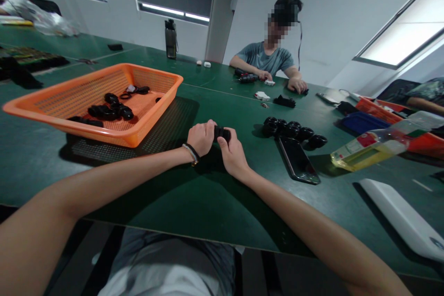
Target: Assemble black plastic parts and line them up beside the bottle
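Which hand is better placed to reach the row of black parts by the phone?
Probably the right hand: it is nearer the black parts beside the phone. The left hand sits toward the orange basket. Both grip a small black part.

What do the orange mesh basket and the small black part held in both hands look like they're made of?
The orange mesh basket looks like moulded plastic: uniform colour, fine perforated walls, a smooth rolled rim. The small black part, gripped between the left hand and the right hand, looks like dark plastic or rubber with a dull sheen; it is too small and too covered to tell which.
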The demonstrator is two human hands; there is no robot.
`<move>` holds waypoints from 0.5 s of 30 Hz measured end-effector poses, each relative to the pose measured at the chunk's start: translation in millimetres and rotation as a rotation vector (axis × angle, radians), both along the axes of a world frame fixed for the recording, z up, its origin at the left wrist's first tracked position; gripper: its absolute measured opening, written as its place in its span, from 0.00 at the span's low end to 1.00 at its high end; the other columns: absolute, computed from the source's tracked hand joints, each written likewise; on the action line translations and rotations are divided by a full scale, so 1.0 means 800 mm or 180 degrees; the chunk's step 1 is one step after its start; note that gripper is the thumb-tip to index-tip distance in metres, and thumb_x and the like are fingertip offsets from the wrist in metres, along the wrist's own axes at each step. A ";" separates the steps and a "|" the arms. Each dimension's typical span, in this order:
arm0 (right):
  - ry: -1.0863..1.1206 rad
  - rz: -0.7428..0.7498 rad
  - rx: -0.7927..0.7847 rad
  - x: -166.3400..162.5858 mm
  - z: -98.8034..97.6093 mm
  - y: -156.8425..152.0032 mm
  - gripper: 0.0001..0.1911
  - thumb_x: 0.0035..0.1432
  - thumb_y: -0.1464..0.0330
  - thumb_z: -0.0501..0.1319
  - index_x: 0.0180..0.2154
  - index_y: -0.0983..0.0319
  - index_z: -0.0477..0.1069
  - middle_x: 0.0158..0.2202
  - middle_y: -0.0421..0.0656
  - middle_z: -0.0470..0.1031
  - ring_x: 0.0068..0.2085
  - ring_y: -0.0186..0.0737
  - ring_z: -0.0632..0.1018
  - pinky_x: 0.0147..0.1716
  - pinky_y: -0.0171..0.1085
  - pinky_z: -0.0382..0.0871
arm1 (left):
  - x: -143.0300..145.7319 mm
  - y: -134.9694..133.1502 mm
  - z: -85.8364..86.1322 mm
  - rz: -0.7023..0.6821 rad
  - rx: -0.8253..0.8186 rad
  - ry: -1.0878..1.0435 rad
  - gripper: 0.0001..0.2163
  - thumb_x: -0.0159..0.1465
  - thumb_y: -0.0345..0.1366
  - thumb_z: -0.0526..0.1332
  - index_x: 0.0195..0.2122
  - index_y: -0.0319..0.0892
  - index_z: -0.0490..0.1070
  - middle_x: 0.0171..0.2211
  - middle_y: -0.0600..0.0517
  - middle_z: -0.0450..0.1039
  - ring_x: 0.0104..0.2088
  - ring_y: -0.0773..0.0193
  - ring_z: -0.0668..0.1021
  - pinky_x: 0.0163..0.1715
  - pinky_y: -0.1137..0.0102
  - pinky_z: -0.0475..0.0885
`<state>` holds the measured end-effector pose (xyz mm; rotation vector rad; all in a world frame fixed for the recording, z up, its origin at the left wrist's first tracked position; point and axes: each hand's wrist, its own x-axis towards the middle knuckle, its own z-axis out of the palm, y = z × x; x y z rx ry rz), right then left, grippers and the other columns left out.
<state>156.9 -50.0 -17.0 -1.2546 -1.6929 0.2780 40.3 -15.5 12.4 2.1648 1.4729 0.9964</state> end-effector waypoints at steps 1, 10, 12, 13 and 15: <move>0.0004 0.0011 0.0026 0.000 0.000 0.000 0.23 0.59 0.49 0.44 0.40 0.61 0.58 0.29 0.45 0.73 0.28 0.42 0.74 0.26 0.38 0.67 | 0.000 0.001 0.000 0.0014 -0.0006 -0.0018 0.23 0.66 0.34 0.37 0.33 0.38 0.73 0.24 0.49 0.73 0.28 0.63 0.73 0.33 0.72 0.64; -0.0663 0.0264 0.0333 0.022 -0.002 0.019 0.28 0.57 0.46 0.42 0.44 0.61 0.58 0.32 0.47 0.73 0.29 0.43 0.76 0.27 0.40 0.69 | 0.004 0.003 -0.004 -0.0120 -0.0411 -0.0855 0.22 0.66 0.40 0.40 0.21 0.39 0.65 0.17 0.53 0.65 0.21 0.67 0.69 0.24 0.74 0.61; -0.0857 0.0350 0.0461 0.030 -0.002 0.024 0.28 0.58 0.46 0.41 0.45 0.62 0.58 0.34 0.49 0.74 0.30 0.44 0.76 0.28 0.41 0.70 | 0.005 0.002 -0.004 -0.0219 -0.0924 -0.1180 0.25 0.66 0.44 0.39 0.17 0.40 0.61 0.13 0.54 0.60 0.16 0.69 0.65 0.19 0.74 0.59; -0.0960 0.0411 0.0543 0.034 -0.001 0.025 0.29 0.58 0.46 0.41 0.45 0.62 0.58 0.36 0.50 0.74 0.33 0.45 0.76 0.30 0.42 0.70 | 0.006 0.001 -0.003 -0.0268 -0.1234 -0.1312 0.26 0.66 0.45 0.37 0.15 0.40 0.59 0.11 0.54 0.58 0.13 0.70 0.64 0.17 0.75 0.57; -0.1172 0.0530 0.0671 0.041 0.000 0.027 0.29 0.57 0.46 0.41 0.46 0.61 0.58 0.39 0.52 0.73 0.37 0.47 0.76 0.34 0.44 0.71 | 0.008 0.001 0.000 -0.0374 -0.1848 -0.1521 0.28 0.66 0.48 0.36 0.13 0.41 0.56 0.09 0.54 0.55 0.11 0.71 0.61 0.14 0.75 0.56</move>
